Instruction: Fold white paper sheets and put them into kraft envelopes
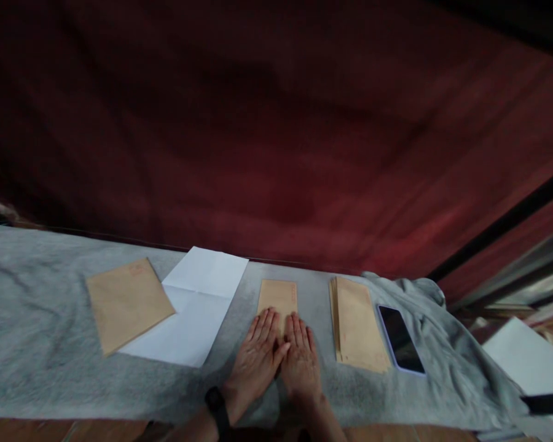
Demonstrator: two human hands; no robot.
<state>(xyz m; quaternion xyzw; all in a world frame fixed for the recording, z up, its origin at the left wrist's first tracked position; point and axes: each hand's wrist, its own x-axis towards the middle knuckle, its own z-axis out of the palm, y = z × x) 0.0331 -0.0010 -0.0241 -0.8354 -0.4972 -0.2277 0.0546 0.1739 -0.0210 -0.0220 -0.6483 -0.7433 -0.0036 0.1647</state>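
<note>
A brown paper envelope [279, 291] lies upright on the grey cloth in front of me, its lower part hidden under both palms. My left hand [258, 350] rests flat on its left side, fingers stretched forward. Beside it, my right hand [299, 356] presses flat on the right side, with the thumbs meeting near the middle. To the right sits a small stack of brown envelopes [360, 322]. On the left, a larger-looking brown envelope [129, 301] partly covers creased white paper [196, 319].
A phone with a pale purple edge [400, 339] lies right of the stack. Grey cloth [37, 344] covers the surface and bunches up at the right. A dark red curtain [276, 153] hangs behind. White sheet-like material [529, 356] shows at the far right.
</note>
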